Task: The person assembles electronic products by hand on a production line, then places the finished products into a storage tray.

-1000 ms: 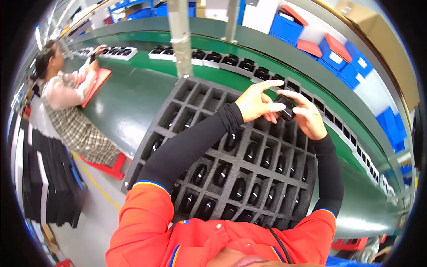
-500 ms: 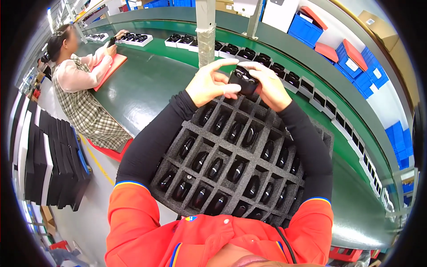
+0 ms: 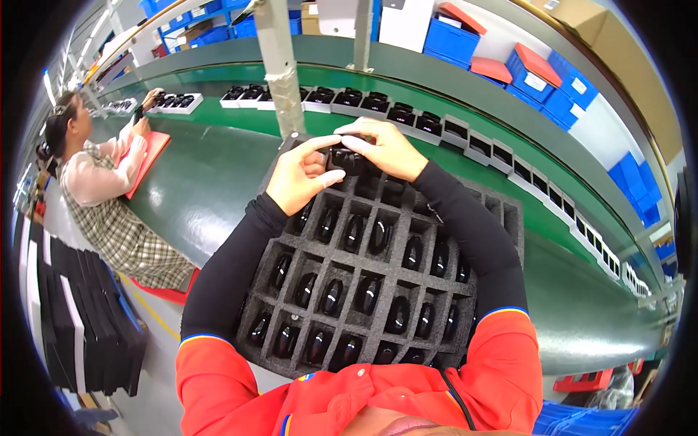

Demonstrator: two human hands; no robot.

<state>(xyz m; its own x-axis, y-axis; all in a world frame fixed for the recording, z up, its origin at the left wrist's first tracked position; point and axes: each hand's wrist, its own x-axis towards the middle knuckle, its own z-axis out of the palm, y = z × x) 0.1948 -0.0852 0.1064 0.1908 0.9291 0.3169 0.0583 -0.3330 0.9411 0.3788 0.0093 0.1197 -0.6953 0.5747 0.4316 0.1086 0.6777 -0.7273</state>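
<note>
A small glossy black case (image 3: 347,161), which looks like an earbud charging case, is held up between my two hands over the far part of a grey foam tray (image 3: 349,263). My left hand (image 3: 299,176) pinches it from the left, thumb below and index finger at the top. My right hand (image 3: 387,149) grips its upper right side, fingers bent over it and partly hiding it. Below, the tray's compartments hold several similar black cases (image 3: 332,298) standing on edge; some compartments at the far right (image 3: 493,207) hold none.
A line of white boxes (image 3: 476,149), several with black items inside, runs along the green conveyor belt behind the tray. A metal post (image 3: 280,73) stands just beyond my hands. At the left another person (image 3: 109,182) sits at the bench. Blue bins (image 3: 527,76) fill the back right.
The view has shifted, so the tray and belt sit differently in the picture. Both hands still hold the black case, now tilted, with the right hand's fingers bent further over its top.
</note>
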